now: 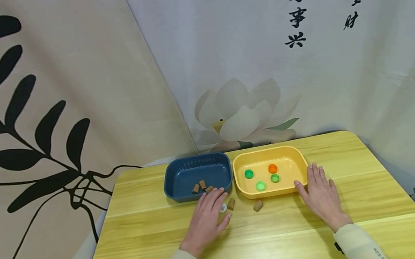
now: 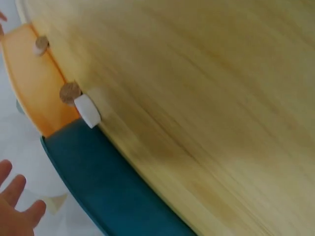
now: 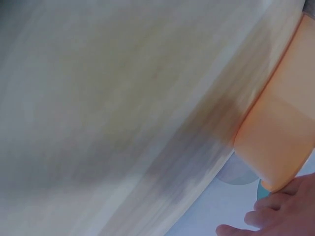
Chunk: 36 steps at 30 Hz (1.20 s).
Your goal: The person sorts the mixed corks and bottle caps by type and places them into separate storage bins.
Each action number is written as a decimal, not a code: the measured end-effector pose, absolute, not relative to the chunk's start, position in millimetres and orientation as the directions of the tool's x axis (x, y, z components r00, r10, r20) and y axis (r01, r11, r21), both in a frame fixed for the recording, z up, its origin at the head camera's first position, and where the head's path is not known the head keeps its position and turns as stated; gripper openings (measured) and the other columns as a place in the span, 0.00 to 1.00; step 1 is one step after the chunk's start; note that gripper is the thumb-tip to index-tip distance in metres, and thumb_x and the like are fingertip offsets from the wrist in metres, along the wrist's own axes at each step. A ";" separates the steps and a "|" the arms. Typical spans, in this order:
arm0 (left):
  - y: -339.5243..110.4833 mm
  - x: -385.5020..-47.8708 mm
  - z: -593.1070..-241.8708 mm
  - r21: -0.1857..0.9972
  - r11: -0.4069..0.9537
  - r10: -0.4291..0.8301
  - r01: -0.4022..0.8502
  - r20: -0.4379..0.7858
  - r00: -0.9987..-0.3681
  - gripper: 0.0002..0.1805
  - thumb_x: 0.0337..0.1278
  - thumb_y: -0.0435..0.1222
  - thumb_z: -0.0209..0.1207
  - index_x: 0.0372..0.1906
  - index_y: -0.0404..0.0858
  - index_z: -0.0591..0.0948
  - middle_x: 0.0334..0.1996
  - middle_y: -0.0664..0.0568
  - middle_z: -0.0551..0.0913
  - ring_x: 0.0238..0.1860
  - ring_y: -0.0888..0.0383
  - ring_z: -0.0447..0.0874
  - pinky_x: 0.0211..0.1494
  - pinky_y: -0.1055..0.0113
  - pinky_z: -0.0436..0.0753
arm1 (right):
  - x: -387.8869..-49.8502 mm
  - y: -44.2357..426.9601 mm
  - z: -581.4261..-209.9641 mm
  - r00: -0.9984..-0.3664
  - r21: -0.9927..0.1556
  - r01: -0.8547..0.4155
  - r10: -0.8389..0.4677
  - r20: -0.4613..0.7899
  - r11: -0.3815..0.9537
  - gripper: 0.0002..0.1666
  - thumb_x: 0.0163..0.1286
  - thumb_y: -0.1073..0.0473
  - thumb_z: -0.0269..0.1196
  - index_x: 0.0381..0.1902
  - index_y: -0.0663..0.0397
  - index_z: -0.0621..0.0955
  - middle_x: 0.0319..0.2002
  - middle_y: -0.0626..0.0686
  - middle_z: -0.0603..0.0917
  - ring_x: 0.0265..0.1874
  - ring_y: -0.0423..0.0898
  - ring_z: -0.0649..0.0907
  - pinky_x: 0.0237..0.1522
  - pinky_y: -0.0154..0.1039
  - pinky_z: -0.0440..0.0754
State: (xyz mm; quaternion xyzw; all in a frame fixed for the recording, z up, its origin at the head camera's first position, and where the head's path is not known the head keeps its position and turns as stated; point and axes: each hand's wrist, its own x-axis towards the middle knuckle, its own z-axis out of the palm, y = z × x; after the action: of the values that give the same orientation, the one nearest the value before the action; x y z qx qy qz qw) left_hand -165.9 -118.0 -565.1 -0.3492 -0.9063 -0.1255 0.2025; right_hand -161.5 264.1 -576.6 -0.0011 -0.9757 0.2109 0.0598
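My left hand (image 1: 210, 219) reaches over the front edge of the blue tray (image 1: 186, 173), fingers loosely extended and holding nothing. Small brown cork-like pieces (image 1: 202, 184) lie in that tray, near the fingertips. Beside the thumb, a white cap (image 1: 223, 208) sits on the table with a brown cork-like piece (image 1: 231, 204); the left wrist view shows the white cap (image 2: 88, 111) too. My right hand (image 1: 323, 195) rests against the right front corner of the yellow tray (image 1: 290, 157), its fingers straight. Several coloured caps, including an orange cap (image 1: 272, 168), lie inside the yellow tray.
Both trays stand side by side towards the back of the wooden table (image 1: 272, 240). Another brown piece (image 1: 257, 205) lies just in front of the yellow tray. A printed curtain (image 1: 219, 47) hangs behind the table.
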 end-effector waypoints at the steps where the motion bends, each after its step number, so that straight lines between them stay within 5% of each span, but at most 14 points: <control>1: -116.9 -165.5 -566.1 0.081 0.710 0.600 0.700 0.452 -0.661 0.33 0.64 0.47 0.68 0.69 0.36 0.76 0.71 0.45 0.73 0.72 0.46 0.71 0.73 0.43 0.70 | -161.4 264.2 -576.7 -0.993 -0.411 -0.023 0.028 0.118 0.911 0.51 0.84 0.34 0.39 0.79 0.77 0.50 0.79 0.75 0.47 0.78 0.74 0.49 0.69 0.77 0.50; 14: -105.1 -162.6 -567.1 0.096 0.657 0.727 0.748 0.182 -0.662 0.39 0.71 0.56 0.60 0.78 0.40 0.67 0.78 0.45 0.65 0.79 0.49 0.60 0.79 0.51 0.61 | -161.5 264.7 -577.0 -0.991 -0.406 -0.026 0.029 0.127 0.914 0.51 0.84 0.35 0.40 0.78 0.78 0.51 0.79 0.76 0.49 0.77 0.74 0.51 0.69 0.78 0.51; 26: -94.3 -166.6 -573.6 0.146 0.704 0.705 0.695 -0.017 -0.709 0.47 0.69 0.62 0.57 0.83 0.43 0.58 0.83 0.43 0.52 0.81 0.45 0.53 0.77 0.42 0.62 | -161.6 265.3 -576.9 -0.993 -0.407 -0.020 0.029 0.116 0.913 0.51 0.84 0.34 0.39 0.79 0.77 0.50 0.79 0.75 0.47 0.78 0.74 0.50 0.70 0.77 0.50; 36: -87.8 -173.0 -578.0 0.093 0.776 0.631 0.624 -0.082 -0.772 0.44 0.67 0.61 0.59 0.80 0.44 0.63 0.79 0.42 0.62 0.78 0.43 0.61 0.73 0.38 0.67 | -161.5 264.5 -576.2 -0.992 -0.394 -0.018 0.032 0.121 0.919 0.51 0.84 0.34 0.40 0.78 0.77 0.51 0.79 0.75 0.48 0.77 0.74 0.52 0.69 0.77 0.52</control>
State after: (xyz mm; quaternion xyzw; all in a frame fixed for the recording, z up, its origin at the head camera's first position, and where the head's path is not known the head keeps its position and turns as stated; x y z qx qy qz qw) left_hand -173.0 -87.8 -578.0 -0.3334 -0.9407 -0.0302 -0.0545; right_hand -161.5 264.5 -576.2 -0.0035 -0.9775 0.2011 0.0627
